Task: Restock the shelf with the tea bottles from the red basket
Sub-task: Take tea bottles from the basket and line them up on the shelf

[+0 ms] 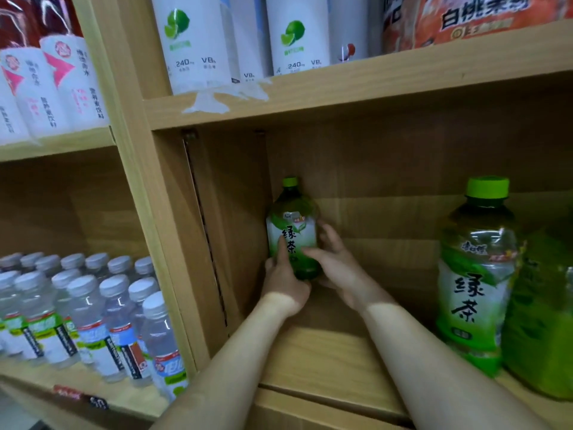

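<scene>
A: What surrounds the person?

B: A pale wooden shelving unit [356,88] fills the view. Its middle compartment is mostly bare boards. At 12 o'clock, on the board above, stand white bottles with lime pictures [198,45]. At 1 o'clock sits an orange pack printed with Chinese characters [471,20]. At 10 o'clock, in the neighbouring bay, are white bottles with pink arrows [46,88], and at 8 o'clock rows of small clear water bottles with white caps [93,315].

A: Where is the tea?

B: One green tea bottle [293,226] with a lime-green cap stands upright near the centre, deep in the back left corner of the middle compartment, close to the side wall. At 3 o'clock a larger-looking green tea bottle [474,274] stands at the front of the same board, with more green bottles [542,321] touching its right side.

A: And the hands?

B: Both bare arms reach in from 6 o'clock. The left hand [283,280] wraps the lower left of the corner bottle, one finger lying up across the label. The right hand [336,262] cups its right side, fingers half spread against the plastic. Both hold this one bottle
</scene>
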### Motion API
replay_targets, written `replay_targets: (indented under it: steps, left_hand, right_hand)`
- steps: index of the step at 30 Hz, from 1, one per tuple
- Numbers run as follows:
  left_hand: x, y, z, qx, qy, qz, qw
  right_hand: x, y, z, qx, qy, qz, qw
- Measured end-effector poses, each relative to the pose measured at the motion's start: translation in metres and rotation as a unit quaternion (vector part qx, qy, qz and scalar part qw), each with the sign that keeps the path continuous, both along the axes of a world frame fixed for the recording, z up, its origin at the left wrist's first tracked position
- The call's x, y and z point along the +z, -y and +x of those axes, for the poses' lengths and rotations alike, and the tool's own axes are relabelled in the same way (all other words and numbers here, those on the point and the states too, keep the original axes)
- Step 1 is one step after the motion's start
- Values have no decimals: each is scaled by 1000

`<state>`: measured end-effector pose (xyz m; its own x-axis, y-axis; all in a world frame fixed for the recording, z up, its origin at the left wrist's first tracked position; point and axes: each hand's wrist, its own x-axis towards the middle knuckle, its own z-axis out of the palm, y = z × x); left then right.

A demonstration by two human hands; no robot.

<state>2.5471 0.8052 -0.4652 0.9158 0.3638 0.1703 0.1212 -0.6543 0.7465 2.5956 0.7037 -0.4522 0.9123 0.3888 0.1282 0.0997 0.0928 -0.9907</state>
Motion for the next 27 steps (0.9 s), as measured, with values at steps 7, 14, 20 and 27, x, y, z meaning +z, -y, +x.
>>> replay_targets:
  steps: [7,14,20,27]
  left_hand:
    - [10,-6,-11,15,-73,174,982]
    - [30,46,-72,-86,159,-24,983]
    - [35,137,-108,-198,181,-69,961]
    - [21,180,-85,-146,132,-87,977]
  right_hand:
    - [24,26,-41,-92,149,-134,975]
    - [67,102,-131,-193,425,-189,864]
    - [72,174,-156,-405,470,-202,758]
    - [59,213,-140,-409,298,-366,781]
